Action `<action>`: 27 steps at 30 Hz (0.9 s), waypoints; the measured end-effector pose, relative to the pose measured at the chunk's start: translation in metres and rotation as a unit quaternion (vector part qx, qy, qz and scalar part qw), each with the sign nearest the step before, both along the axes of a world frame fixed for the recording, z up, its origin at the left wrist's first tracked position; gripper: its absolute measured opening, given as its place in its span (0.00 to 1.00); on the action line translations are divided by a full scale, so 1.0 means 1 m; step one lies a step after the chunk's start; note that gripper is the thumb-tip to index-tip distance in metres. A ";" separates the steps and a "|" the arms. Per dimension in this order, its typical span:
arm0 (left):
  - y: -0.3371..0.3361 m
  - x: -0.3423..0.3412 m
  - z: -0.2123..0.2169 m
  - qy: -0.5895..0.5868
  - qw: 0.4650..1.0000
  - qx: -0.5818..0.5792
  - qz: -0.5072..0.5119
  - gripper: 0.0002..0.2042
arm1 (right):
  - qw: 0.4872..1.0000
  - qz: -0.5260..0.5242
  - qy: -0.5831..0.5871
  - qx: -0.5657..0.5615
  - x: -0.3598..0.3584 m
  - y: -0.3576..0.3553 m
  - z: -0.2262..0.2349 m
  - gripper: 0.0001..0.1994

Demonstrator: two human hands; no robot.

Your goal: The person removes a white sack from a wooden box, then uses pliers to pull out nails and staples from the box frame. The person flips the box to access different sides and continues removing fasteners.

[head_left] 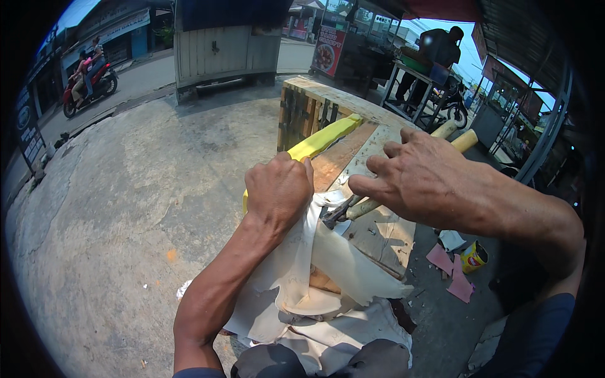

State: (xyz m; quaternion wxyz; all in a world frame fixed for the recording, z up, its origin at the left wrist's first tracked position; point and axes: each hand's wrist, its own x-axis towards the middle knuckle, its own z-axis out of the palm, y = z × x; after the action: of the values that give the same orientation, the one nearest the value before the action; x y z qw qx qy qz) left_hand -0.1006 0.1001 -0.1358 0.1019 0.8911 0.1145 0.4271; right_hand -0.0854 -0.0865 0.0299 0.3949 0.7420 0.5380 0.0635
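Observation:
My left hand [277, 188] is closed in a fist round a long yellow strip [328, 137], which runs away from me to the far right along the bench edge. White sheet material [296, 252] hangs below that fist, with torn edges. My right hand [409, 173] is raised over the wooden bench [384, 242], its fingers curled; anything inside them is hidden. Under it lies a tool with a dark metal head [337, 213] and a pale wooden handle [363, 208]. A yellowish piece of sheet [359, 261] drapes over the near side of the bench.
Two pale wooden handles [465, 141] stick out past my right wrist. Pink scraps [460, 286] and a yellow tin [474, 256] lie on the ground at right. Across the concrete floor stand a metal cabinet [228, 57] and a person [435, 50] at a table. Two riders on a red motorcycle [91, 88] are on the road.

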 end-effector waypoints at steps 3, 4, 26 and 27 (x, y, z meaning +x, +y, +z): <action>0.015 0.000 0.003 -0.002 1.000 -0.026 0.003 0.15 | 0.993 0.004 -0.094 -0.077 0.001 0.029 0.008 0.12; 0.018 -0.001 0.005 -0.005 0.999 -0.043 0.000 0.15 | 0.992 0.008 -0.103 -0.077 0.007 0.034 0.005 0.14; 0.019 0.006 -0.017 -0.147 0.965 -0.215 -0.028 0.17 | 0.949 -0.121 -0.010 -0.291 -0.016 0.121 0.030 0.17; 0.021 0.006 -0.017 -0.159 0.966 -0.200 -0.030 0.17 | 0.950 -0.123 -0.009 -0.287 -0.014 0.122 0.031 0.17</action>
State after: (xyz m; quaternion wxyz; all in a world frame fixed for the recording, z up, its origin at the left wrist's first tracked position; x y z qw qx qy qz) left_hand -0.0944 0.1208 -0.1531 0.3079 0.7759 0.1537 0.5287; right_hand -0.0998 0.0359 0.0605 0.6010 0.6572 0.4340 -0.1359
